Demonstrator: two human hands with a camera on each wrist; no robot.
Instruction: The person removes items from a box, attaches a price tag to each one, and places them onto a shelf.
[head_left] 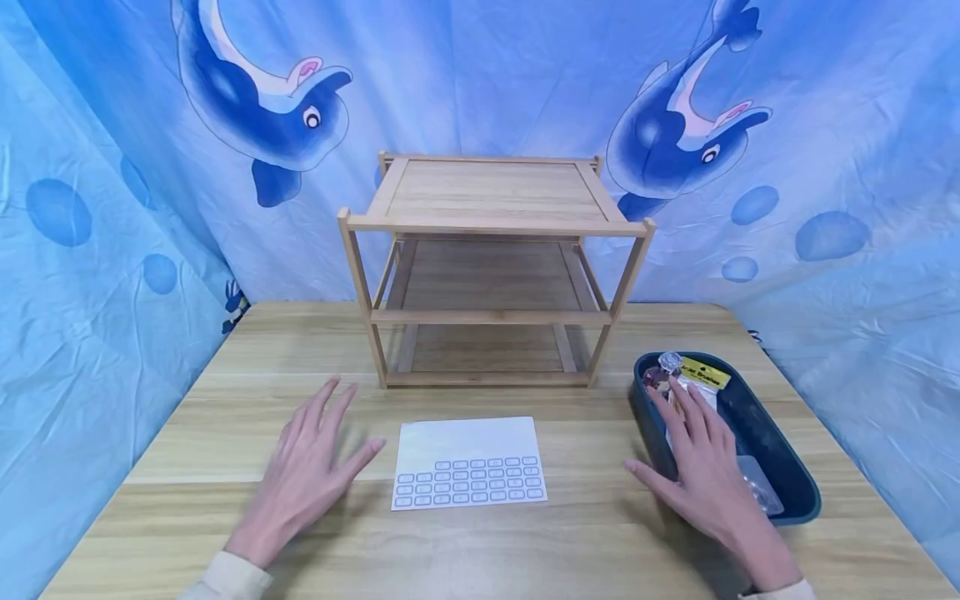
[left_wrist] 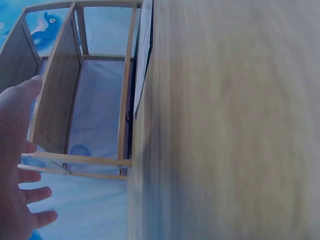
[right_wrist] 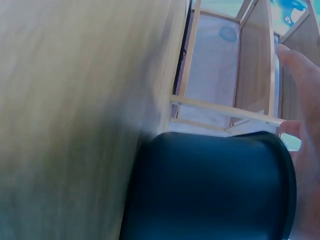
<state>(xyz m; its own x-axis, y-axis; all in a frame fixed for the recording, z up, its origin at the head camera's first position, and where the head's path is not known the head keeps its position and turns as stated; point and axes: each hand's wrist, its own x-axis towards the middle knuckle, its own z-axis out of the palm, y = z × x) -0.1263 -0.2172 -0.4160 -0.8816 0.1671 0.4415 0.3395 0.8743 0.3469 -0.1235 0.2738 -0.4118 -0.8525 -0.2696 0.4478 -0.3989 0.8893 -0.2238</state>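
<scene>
My left hand (head_left: 307,467) hovers above the table left of a white sheet (head_left: 465,442) printed with rows of small boxes. Its fingers are spread and hold nothing, as the left wrist view also shows. On the other side, my right hand (head_left: 697,467) hangs over the near left side of a dark teal bin (head_left: 776,442), fingers extended. Inside the bin are a yellow-topped packet (head_left: 705,372) labelled as brushes, a clear faceted stopper (head_left: 670,362) on a dark reddish item, and a clear plastic piece (head_left: 759,485). My right hand hides part of the contents.
A three-level wooden rack (head_left: 495,317) stands at the back middle of the wooden table (head_left: 577,550). Blue curtains (head_left: 480,75) with dolphin prints enclose the table at the back and both sides.
</scene>
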